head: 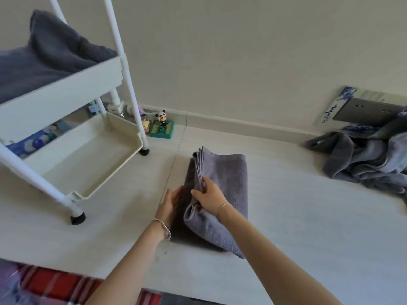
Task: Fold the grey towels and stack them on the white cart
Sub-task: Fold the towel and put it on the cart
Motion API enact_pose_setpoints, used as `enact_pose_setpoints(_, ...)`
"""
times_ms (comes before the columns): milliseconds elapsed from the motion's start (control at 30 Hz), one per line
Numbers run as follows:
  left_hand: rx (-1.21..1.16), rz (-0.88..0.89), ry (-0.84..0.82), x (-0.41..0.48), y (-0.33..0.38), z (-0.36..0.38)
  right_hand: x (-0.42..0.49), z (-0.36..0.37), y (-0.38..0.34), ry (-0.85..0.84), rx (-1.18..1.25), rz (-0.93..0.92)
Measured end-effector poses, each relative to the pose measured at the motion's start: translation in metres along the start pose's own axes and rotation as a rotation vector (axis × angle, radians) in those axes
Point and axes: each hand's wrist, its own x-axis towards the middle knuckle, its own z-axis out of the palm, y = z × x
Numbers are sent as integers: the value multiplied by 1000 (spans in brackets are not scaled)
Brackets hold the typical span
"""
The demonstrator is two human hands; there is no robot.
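We are kneeling or bending over the pale floor (308, 216), where the folded grey towel (224, 183) is lying between our two hands, a little way in front of the white cart (72, 84). Our right hand (209, 198) is pinching the stacked loose edges of the towel along its left side, fingers and thumb closed on the layers, most likely so that they are not sliding apart as we are getting ready to lift. Our left hand (170, 202) is lying flat against the towel's left flank, fingers straight and gripping nothing, seemingly steadying the bundle or preparing to slip underneath. The towel is looking like a long, thick rectangle of several layers, with neat hemmed edges fanning slightly at the far end and a soft rounded fold near our wrist; its pile is looking plush and a bit uneven in shade. Other grey towels (50, 56) are already resting in the cart's upper tray, which suggests where this one is going, while a crumpled heap of unfolded towels (363, 161) is waiting well apart on the right.
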Motion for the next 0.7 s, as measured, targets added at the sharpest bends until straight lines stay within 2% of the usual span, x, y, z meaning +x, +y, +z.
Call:
enact_pose_setpoints(33, -62, -31, -23, -2, 2, 5, 2, 6, -1, -6, -21, 2)
enact_pose_setpoints(133, 27, 6, -101, -2, 2, 5, 9, 23, 2, -28, -94, 21)
enact_pose_setpoints(200, -20, -62, -123, 2, 1, -1, 13, 32, 6, -45, -150, 40)
enact_pose_setpoints(267, 48, -100, -139, 3, 1, -8, 16, 32, 9, -101, -72, 74)
enact_pose_setpoints(333, 124, -91, -139, 1, 7, -11, 17, 20, 7, -147, -4, 33)
enact_pose_setpoints(367, 217, -58, -126, -2, 11, -10, 18, 9, 6, -106, -68, -41)
enact_pose_setpoints(467, 821, 102, -111, -6, 23, -14, 25, -34, 21, 172, -356, -236)
enact_pose_setpoints(533, 1120, 29, -151, -1, 29, -22, 27, -57, 38, 192, -517, -299)
enact_pose_setpoints(600, 1303, 15, -213, 8, 31, -26, 25, -70, 56, 101, -702, -280)
enact_pose_setpoints(633, 1343, 65, -208, 12, 32, -23, 21, -76, 62, 86, -776, -265)
enact_pose_setpoints(700, 1348, 185, -154, 15, 36, -9, 11, -85, 71, 144, -843, -252)
